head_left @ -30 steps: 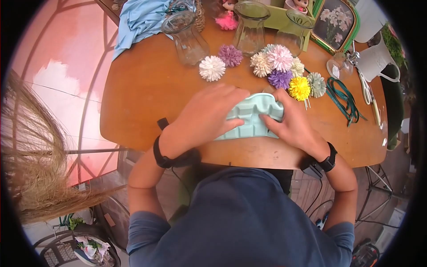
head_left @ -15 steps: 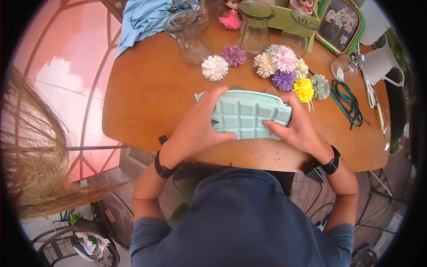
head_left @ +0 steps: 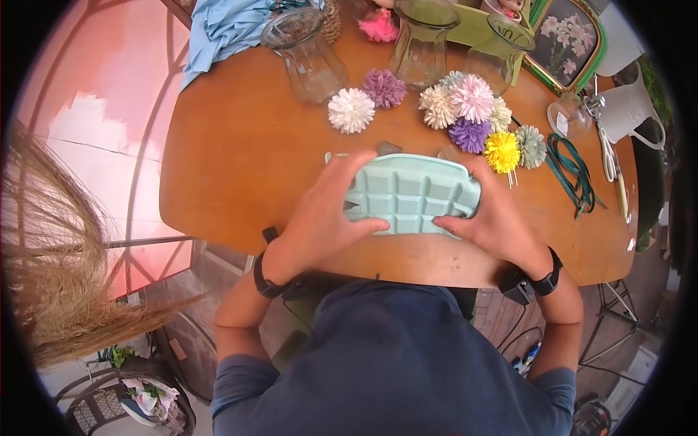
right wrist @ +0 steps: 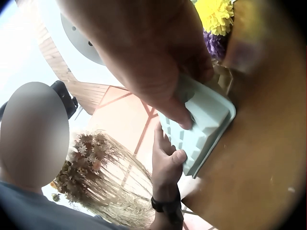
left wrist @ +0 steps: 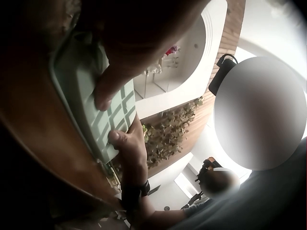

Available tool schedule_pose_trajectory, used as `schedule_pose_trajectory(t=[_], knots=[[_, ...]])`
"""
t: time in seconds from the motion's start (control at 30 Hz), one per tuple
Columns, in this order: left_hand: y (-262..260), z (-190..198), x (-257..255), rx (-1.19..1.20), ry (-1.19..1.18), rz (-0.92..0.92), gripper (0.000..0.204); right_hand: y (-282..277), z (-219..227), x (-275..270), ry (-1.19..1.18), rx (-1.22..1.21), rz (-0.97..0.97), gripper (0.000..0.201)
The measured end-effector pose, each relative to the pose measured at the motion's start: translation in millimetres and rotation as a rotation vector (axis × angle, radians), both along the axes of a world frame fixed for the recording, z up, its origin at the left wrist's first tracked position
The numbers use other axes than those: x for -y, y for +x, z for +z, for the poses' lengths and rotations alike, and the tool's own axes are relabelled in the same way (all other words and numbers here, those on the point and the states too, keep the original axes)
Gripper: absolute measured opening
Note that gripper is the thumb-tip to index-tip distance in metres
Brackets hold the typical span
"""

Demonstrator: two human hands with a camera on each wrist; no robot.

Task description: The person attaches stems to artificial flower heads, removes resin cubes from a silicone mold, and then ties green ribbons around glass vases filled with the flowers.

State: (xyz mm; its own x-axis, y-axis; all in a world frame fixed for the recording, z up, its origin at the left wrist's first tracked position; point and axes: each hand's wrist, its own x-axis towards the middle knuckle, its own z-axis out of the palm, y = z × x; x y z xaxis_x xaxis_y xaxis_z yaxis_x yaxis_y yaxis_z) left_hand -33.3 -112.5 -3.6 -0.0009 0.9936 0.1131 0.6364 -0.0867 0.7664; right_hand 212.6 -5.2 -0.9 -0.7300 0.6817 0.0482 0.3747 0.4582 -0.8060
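Both hands hold a mint-green ice cube tray (head_left: 411, 190) above the table's near part, its bumpy underside facing the person. The left hand (head_left: 329, 207) grips its left end, thumb across the cube bottoms and fingers behind the far edge. At the other end the right hand (head_left: 500, 216) does the same, its thumb pressing near the lower right corner. In the left wrist view the tray (left wrist: 79, 88) slants, with both thumbs on the cells. The tray's open side is hidden in the head view. Small see-through pieces (head_left: 390, 147) peek out beyond its far edge.
Artificial pompom flowers, including a white one (head_left: 351, 110) and a yellow one (head_left: 502, 152), lie beyond the tray. Glass vases (head_left: 305, 62) stand behind them. Green ribbon (head_left: 571, 174), scissors (head_left: 608, 156) and a white pitcher (head_left: 627, 109) are at the right. Blue cloth (head_left: 225, 36) lies back left.
One second ago the tray was bent, with the hands closer together and the left hand covering more of it. The hands have since spread apart and the tray has straightened.
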Motion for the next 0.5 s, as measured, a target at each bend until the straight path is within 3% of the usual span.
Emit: schedule_pose_trajectory(t=[0.37, 0.5], knots=[[7.1, -7.8, 1.2, -0.119, 0.163, -0.017, 0.076, -7.4, -5.6, 9.2, 0.273, -0.002, 0.084, 0.041], [11.9, -11.5, 6.6, -0.151, 0.248, -0.006, 0.076, -1.8, -5.1, 14.8, 0.168, -0.042, 0.072, 0.048]])
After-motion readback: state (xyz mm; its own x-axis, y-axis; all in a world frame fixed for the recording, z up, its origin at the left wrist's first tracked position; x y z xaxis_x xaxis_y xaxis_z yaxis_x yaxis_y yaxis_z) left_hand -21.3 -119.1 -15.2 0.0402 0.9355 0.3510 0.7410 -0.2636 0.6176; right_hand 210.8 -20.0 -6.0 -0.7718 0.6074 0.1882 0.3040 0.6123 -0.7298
